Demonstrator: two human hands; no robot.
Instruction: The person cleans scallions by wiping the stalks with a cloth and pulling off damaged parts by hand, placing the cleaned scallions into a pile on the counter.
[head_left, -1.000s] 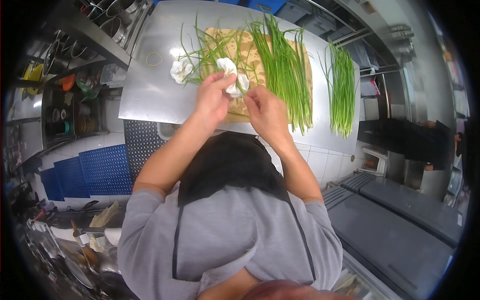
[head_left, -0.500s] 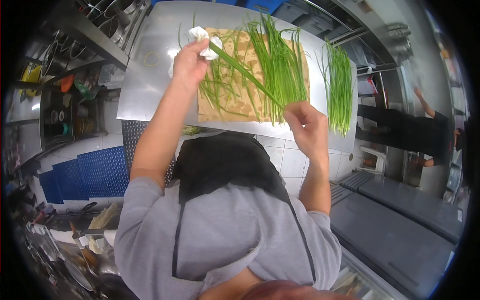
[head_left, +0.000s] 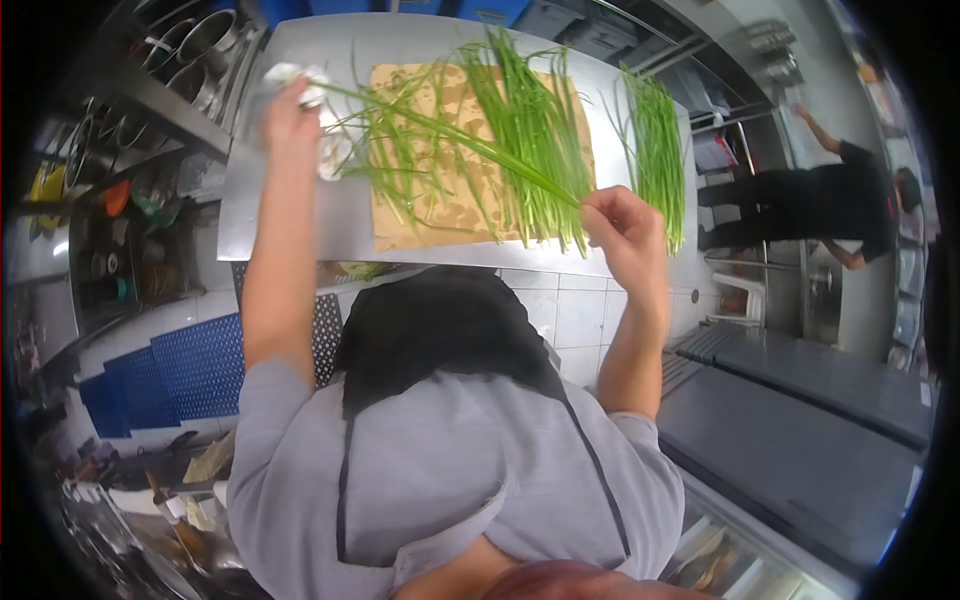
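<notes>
My left hand point(head_left: 290, 128) is closed on a crumpled white paper towel point(head_left: 284, 73), near the table's left side. Out of that towel runs a thin bundle of long green chives point(head_left: 465, 145), stretched slantwise toward the right. At its lower end my right hand point(head_left: 632, 228) pinches the chives between thumb and fingers. Beneath them, a thick bunch of chives point(head_left: 535, 165) lies on a damp-spotted sheet of brown paper point(head_left: 425, 238). Loose green blades point(head_left: 405, 165) are scattered over the paper's left part. Another crumpled white towel point(head_left: 335, 158) rests beside the paper.
A second bunch of chives point(head_left: 657, 160) lies on the steel table point(head_left: 300, 215) at the right. Metal pots point(head_left: 205, 40) stand on a rack at the left. To the right is a grey counter point(head_left: 780, 430), and a person in dark clothes point(head_left: 820, 200) stands beyond.
My left hand has moved left with the towel, along the chive bundle, so more of it shows between my hands. My right hand keeps its pinch. The view has shifted slightly.
</notes>
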